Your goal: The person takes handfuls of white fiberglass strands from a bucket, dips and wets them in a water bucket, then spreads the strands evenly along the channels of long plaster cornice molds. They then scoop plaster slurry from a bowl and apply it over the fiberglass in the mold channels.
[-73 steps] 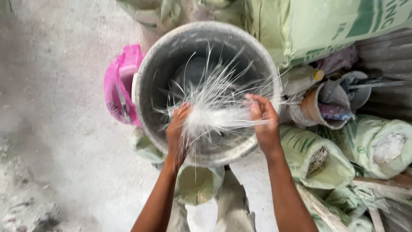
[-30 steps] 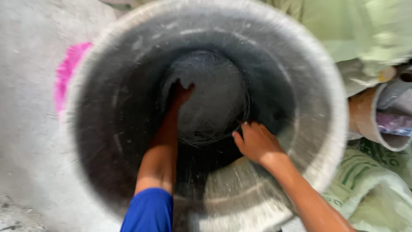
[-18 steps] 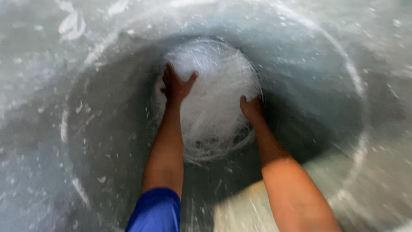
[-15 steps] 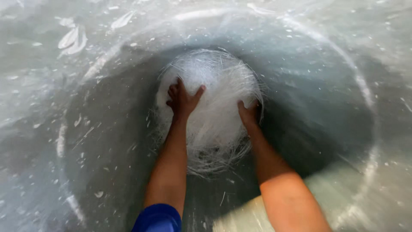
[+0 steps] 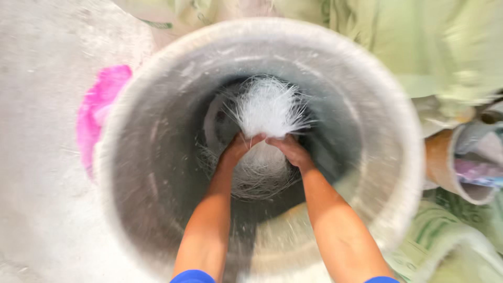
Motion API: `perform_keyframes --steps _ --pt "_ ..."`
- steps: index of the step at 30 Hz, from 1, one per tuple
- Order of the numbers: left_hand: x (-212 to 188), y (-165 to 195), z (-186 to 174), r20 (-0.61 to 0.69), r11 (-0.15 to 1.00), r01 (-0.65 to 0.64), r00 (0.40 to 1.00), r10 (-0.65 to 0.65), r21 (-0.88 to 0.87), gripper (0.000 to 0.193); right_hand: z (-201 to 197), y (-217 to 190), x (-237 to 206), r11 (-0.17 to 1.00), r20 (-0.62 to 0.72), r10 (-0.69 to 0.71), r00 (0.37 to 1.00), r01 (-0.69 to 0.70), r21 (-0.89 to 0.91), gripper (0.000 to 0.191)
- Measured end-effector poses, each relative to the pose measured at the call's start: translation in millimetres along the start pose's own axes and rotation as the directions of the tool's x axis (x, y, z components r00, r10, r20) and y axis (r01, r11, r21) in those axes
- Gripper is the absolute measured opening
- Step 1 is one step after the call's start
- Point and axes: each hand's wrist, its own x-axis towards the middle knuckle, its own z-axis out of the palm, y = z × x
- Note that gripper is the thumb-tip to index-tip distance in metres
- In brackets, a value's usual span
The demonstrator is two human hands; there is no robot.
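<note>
Pink plastic thing (image 5: 99, 112) at far left, on the pale dusty floor (image 5: 36, 131), half hidden behind the barrel's rim; what it is cannot be told. Centre: big grey barrel (image 5: 157, 99), deep, walls dusted white, seen from above. Both arms reach down into it. Left hand (image 5: 238, 149) and right hand (image 5: 289, 149) sit side by side, nearly touching, each grip pressed together around the neck of a bundle of white fibres (image 5: 270, 107). The bundle fans out above the hands in a stiff spray; below them looser strands (image 5: 262, 175) hang and coil toward the barrel's bottom, where more seem to lie. Judged handling: very light, springy, thin strands that likely slip and splay when held loosely, and may snap or tangle if yanked. Best taken hold of where the hands are now, at the gathered waist, squeezed firmly with both hands. To the right, pale green sacks (image 5: 367, 47) lean just beside the barrel; at far right a small bucket (image 5: 450, 167) lies tipped, holding what looks like crumpled bags, too blurred to name.
</note>
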Motion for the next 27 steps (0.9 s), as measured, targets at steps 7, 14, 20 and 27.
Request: perform_keyframes --steps 7,14,20,27 --pt "-142 62 -26 0.116 0.974 -0.135 0.987 0.115 0.18 0.061 -22 -5 -108 0.651 0.189 0.079 0.979 0.093 -0.753 0.073" --pt "-213 46 -24 0.007 0.947 -0.24 0.969 0.247 -0.215 0.053 -43 10 -182 0.75 -0.019 -0.115 0.993 0.074 -0.657 0.07" --pt "-243 64 0 -0.075 0.843 -0.323 0.943 0.323 -0.43 0.046 -39 -24 -214 0.801 -0.151 -0.225 0.962 0.095 -0.591 0.069" --pt "-281 139 5 -0.137 0.719 -0.446 0.884 0.447 -0.533 0.039 -23 -80 -270 0.838 -0.249 -0.305 0.919 0.136 -0.528 0.066"
